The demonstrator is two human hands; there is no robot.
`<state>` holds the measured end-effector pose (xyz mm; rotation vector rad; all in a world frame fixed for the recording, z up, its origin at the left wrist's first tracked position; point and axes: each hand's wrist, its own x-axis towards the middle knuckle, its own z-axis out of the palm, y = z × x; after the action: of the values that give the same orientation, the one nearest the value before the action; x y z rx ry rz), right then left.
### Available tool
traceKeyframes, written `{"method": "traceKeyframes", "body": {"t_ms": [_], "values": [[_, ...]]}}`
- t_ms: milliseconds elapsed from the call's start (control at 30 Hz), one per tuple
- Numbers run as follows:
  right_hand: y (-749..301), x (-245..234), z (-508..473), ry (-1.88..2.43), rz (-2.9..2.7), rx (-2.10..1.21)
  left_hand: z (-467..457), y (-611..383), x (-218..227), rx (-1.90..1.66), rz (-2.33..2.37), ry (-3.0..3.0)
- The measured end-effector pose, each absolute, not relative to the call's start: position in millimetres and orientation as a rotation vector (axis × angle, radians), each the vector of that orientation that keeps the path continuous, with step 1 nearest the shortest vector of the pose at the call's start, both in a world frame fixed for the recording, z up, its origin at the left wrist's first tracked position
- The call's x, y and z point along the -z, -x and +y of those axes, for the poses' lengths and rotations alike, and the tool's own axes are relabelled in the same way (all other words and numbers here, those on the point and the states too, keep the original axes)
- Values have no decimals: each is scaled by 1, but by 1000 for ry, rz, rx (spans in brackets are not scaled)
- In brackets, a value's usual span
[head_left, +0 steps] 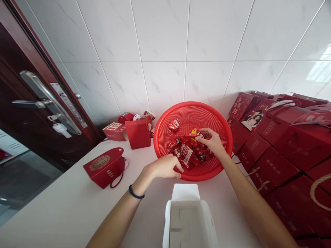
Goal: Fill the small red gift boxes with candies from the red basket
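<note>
A round red plastic basket (162, 125) holds several small wrapped sweets (186, 151), mostly in red packets. Inside it, my right hand (212, 142) pinches a red candy packet (193, 132) between thumb and fingers. At the near left rim, my left hand (165, 166) is curled with thumb and fingers closed on the basket's edge; part of the grip is hidden. Closest to me stands an open white-lined box (190, 224), its flap pointing at the basket. Nothing shows inside this box.
Red gift boxes (274, 162) are stacked along the right side. On the left stand a red box with a cord handle (104, 167) and other red boxes (138, 133) by the tiled wall (162, 82). A dark door (28, 117) with keys is farther left.
</note>
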<state>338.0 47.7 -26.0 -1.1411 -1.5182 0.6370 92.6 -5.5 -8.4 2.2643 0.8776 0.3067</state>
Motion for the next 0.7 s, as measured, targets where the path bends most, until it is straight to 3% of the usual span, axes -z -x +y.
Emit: {"method": "traceKeyframes", "body": {"t_ms": [467, 567, 700], "values": [[-342, 17, 50, 1337, -1764, -831, -11, -90, -12, -201, 959, -2252], [-341, 12, 45, 1176, -1697, -929, -10, -91, -7, -372, 1041, -2183], [-331, 2, 29, 929, -1630, -1199, -2, -95, 2, -852, 1285, -1856]]}}
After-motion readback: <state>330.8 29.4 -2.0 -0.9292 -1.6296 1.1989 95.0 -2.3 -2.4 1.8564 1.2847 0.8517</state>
